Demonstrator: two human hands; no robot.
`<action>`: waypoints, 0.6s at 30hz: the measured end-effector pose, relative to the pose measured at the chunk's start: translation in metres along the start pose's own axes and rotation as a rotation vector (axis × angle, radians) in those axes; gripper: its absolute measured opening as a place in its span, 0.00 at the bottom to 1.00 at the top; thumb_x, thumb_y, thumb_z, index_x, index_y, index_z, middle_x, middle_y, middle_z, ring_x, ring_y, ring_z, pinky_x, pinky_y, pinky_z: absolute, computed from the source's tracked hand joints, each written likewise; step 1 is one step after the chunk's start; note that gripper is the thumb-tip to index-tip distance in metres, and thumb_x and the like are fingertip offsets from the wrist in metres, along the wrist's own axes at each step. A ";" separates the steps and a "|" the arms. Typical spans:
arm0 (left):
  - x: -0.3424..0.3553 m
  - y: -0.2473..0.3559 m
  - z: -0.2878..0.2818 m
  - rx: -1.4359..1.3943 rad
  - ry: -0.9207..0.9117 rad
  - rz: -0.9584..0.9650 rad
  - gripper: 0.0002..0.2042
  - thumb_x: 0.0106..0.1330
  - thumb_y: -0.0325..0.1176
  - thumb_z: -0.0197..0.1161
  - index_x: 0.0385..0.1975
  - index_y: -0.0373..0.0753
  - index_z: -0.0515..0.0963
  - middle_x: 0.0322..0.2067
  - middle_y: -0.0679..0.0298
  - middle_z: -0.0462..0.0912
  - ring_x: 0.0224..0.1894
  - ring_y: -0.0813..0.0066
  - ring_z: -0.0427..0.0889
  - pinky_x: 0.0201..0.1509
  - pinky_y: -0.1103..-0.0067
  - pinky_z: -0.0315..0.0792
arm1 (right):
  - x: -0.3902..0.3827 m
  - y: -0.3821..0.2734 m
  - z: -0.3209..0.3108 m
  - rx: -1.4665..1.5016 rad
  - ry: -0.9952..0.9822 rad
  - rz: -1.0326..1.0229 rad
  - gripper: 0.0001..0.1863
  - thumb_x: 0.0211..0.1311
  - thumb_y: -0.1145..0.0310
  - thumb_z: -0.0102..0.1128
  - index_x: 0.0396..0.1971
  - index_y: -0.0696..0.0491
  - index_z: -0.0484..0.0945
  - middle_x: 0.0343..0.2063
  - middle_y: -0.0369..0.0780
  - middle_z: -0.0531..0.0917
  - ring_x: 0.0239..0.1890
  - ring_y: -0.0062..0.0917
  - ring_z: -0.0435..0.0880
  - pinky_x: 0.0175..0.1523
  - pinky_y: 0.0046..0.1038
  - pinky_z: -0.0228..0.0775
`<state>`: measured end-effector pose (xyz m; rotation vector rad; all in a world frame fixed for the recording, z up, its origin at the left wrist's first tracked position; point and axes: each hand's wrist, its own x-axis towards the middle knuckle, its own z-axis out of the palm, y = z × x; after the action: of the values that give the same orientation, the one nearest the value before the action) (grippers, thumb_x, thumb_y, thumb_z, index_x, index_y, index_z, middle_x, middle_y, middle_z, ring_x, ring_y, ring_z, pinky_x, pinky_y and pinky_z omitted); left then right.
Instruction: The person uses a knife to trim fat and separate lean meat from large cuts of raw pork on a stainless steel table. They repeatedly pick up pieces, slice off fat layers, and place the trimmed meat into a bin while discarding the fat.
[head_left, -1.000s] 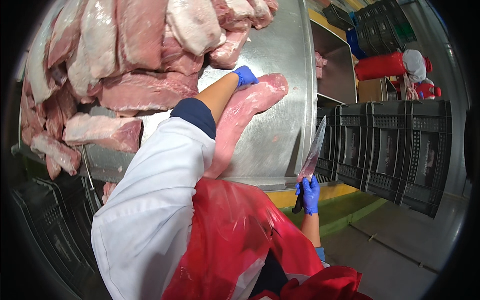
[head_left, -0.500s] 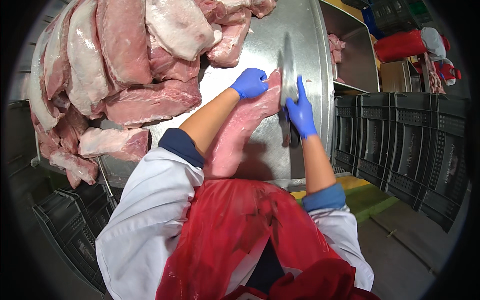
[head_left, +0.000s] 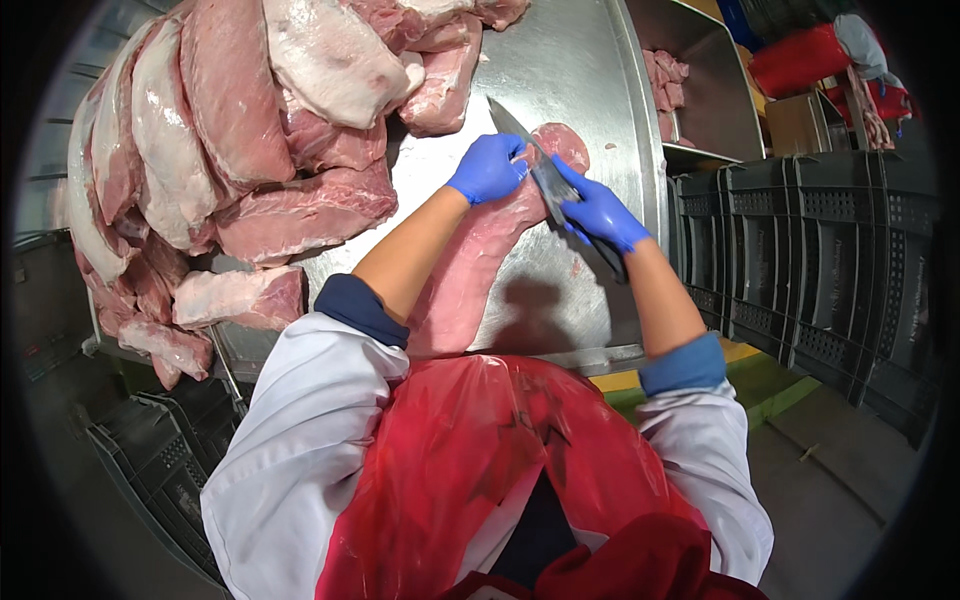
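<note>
A long pale-pink pork loin [head_left: 465, 265] lies on the steel table, running from my apron up toward the far right. My left hand [head_left: 490, 170], in a blue glove, is closed on the loin's far part. In my right hand [head_left: 605, 212], also gloved blue, a long knife [head_left: 545, 175] is gripped by its dark handle. The blade slants across the loin just right of my left fingers, its tip pointing far left. Beyond the blade shows a rounded pink end of meat [head_left: 562, 145]; whether it is cut free I cannot tell.
Large pork cuts [head_left: 230, 90] are heaped on the table's left. A steel bin [head_left: 710, 90] with meat pieces stands at the far right. Dark plastic crates [head_left: 780, 250] line the right side, and another crate [head_left: 150, 450] sits at lower left. A person in a red apron [head_left: 800, 60] is at the far right.
The knife has swung from nearly upright at the loin's end to a slant across the meat, close to my left hand. My right hand has turned with it. A rounded end now shows beyond the blade.
</note>
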<state>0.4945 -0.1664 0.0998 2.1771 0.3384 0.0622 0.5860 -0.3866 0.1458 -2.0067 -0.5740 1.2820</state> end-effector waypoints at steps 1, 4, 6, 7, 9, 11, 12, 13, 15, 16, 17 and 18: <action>0.001 -0.004 0.001 -0.036 0.009 0.018 0.12 0.60 0.39 0.62 0.25 0.34 0.77 0.26 0.46 0.79 0.28 0.49 0.78 0.35 0.64 0.72 | 0.005 0.000 0.003 0.076 -0.010 -0.022 0.39 0.64 0.77 0.52 0.74 0.35 0.57 0.23 0.36 0.80 0.19 0.15 0.74 0.26 0.21 0.71; 0.004 -0.030 0.000 -0.121 0.052 0.034 0.13 0.60 0.39 0.62 0.25 0.33 0.77 0.23 0.48 0.77 0.23 0.57 0.74 0.33 0.67 0.71 | -0.031 0.004 -0.016 0.086 -0.162 0.019 0.39 0.64 0.78 0.52 0.74 0.36 0.56 0.22 0.35 0.80 0.18 0.15 0.74 0.25 0.21 0.70; 0.004 -0.031 0.004 -0.156 0.073 0.029 0.13 0.60 0.39 0.63 0.25 0.32 0.76 0.21 0.49 0.76 0.22 0.63 0.72 0.32 0.68 0.70 | -0.047 0.005 -0.027 0.031 -0.225 0.055 0.40 0.63 0.78 0.52 0.75 0.36 0.56 0.22 0.35 0.80 0.17 0.16 0.74 0.24 0.21 0.70; 0.002 -0.029 0.005 -0.152 0.063 0.018 0.13 0.60 0.38 0.63 0.26 0.32 0.77 0.21 0.52 0.77 0.23 0.67 0.72 0.32 0.70 0.71 | -0.048 0.005 -0.027 0.012 -0.220 0.061 0.41 0.61 0.78 0.52 0.74 0.36 0.56 0.22 0.35 0.80 0.17 0.16 0.74 0.24 0.21 0.69; -0.001 -0.017 0.001 -0.151 0.033 0.011 0.11 0.60 0.37 0.63 0.29 0.32 0.79 0.21 0.57 0.78 0.25 0.75 0.73 0.33 0.73 0.71 | -0.034 0.000 -0.020 -0.008 -0.168 0.024 0.40 0.65 0.76 0.52 0.75 0.35 0.54 0.21 0.36 0.79 0.16 0.16 0.74 0.23 0.22 0.70; 0.002 -0.002 -0.004 -0.147 0.011 0.015 0.12 0.59 0.37 0.64 0.28 0.32 0.78 0.20 0.60 0.75 0.25 0.76 0.71 0.33 0.74 0.70 | 0.009 0.000 -0.001 0.115 -0.069 -0.065 0.41 0.64 0.76 0.52 0.75 0.33 0.54 0.22 0.37 0.80 0.17 0.16 0.75 0.24 0.23 0.71; -0.001 -0.001 -0.008 -0.124 0.024 0.036 0.12 0.59 0.37 0.64 0.28 0.32 0.78 0.20 0.60 0.74 0.25 0.77 0.70 0.33 0.75 0.70 | 0.012 -0.001 0.000 0.147 -0.090 -0.067 0.41 0.63 0.76 0.52 0.75 0.33 0.54 0.23 0.37 0.81 0.18 0.17 0.75 0.24 0.23 0.72; -0.003 -0.001 -0.011 -0.100 0.035 0.058 0.12 0.60 0.36 0.64 0.27 0.32 0.77 0.20 0.61 0.74 0.25 0.78 0.70 0.33 0.75 0.70 | 0.014 -0.003 0.002 0.179 -0.111 -0.068 0.41 0.63 0.76 0.52 0.75 0.33 0.53 0.23 0.38 0.81 0.18 0.17 0.76 0.25 0.23 0.73; -0.001 -0.006 -0.013 -0.157 0.042 0.011 0.12 0.60 0.36 0.64 0.26 0.32 0.77 0.19 0.63 0.72 0.26 0.80 0.68 0.32 0.76 0.69 | 0.008 0.003 0.004 0.228 -0.178 -0.066 0.42 0.62 0.76 0.51 0.75 0.33 0.53 0.25 0.39 0.82 0.20 0.17 0.78 0.26 0.22 0.74; -0.002 -0.015 -0.013 -0.169 0.061 0.014 0.11 0.60 0.36 0.64 0.26 0.32 0.77 0.19 0.63 0.72 0.26 0.81 0.68 0.32 0.76 0.69 | -0.007 0.018 -0.004 0.238 -0.231 -0.065 0.42 0.61 0.77 0.51 0.75 0.33 0.53 0.25 0.39 0.82 0.20 0.18 0.79 0.26 0.22 0.75; -0.002 -0.021 -0.011 -0.184 0.081 0.020 0.11 0.60 0.36 0.64 0.26 0.33 0.77 0.19 0.64 0.71 0.26 0.81 0.68 0.32 0.76 0.68 | -0.024 0.033 -0.015 0.244 -0.280 -0.061 0.43 0.61 0.78 0.50 0.75 0.34 0.53 0.26 0.40 0.83 0.21 0.19 0.81 0.26 0.21 0.75; -0.001 -0.015 -0.009 -0.233 0.090 0.021 0.11 0.60 0.36 0.64 0.26 0.33 0.78 0.19 0.65 0.72 0.25 0.81 0.68 0.32 0.77 0.68 | -0.038 0.037 -0.020 0.261 -0.315 -0.053 0.43 0.60 0.78 0.49 0.75 0.34 0.53 0.27 0.40 0.83 0.21 0.20 0.82 0.26 0.21 0.76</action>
<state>0.4885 -0.1513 0.0935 1.9502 0.3420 0.2015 0.5882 -0.4433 0.1469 -1.5803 -0.5672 1.5661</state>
